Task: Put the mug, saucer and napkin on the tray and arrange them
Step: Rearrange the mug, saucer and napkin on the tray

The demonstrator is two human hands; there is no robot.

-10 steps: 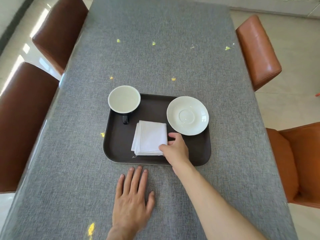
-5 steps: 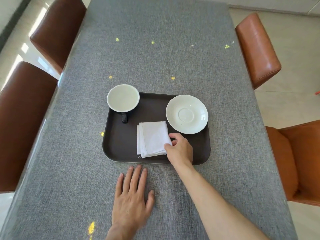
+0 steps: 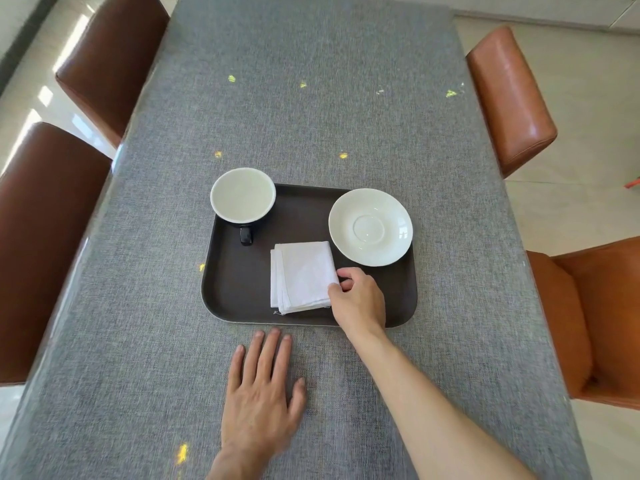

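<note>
My right hand (image 3: 360, 299) pinches the napkin's (image 3: 303, 276) right edge on the tray (image 3: 235, 289); my left hand (image 3: 261, 393) lies flat and empty on the desk (image 3: 311, 116). I'd best square the napkin gently, without bunching its folds. The saucer (image 3: 370, 226) sits just beside, far right, the mug (image 3: 243, 195) far left; spare tray room lies left.

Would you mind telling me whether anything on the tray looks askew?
The napkin lies slightly rotated against the tray edges, its layers fanned at the left. The mug overhangs the far-left corner.
</note>
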